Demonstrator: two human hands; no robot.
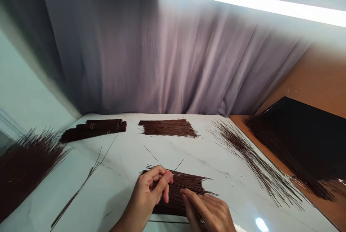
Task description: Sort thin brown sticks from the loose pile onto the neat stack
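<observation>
Both hands [175, 203] on stick pile [183, 188] | tied bundles [94, 129] far-left | loose sticks [256, 163] right

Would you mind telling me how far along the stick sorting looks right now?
Done, apparently: tied bundles at the far left and a neat flat batch beside them. In hand: the left hand and right hand both rest on a small pile, fingers on the sticks. Left: loose heaps at the left edge, on the right, and the dark tray.
</observation>
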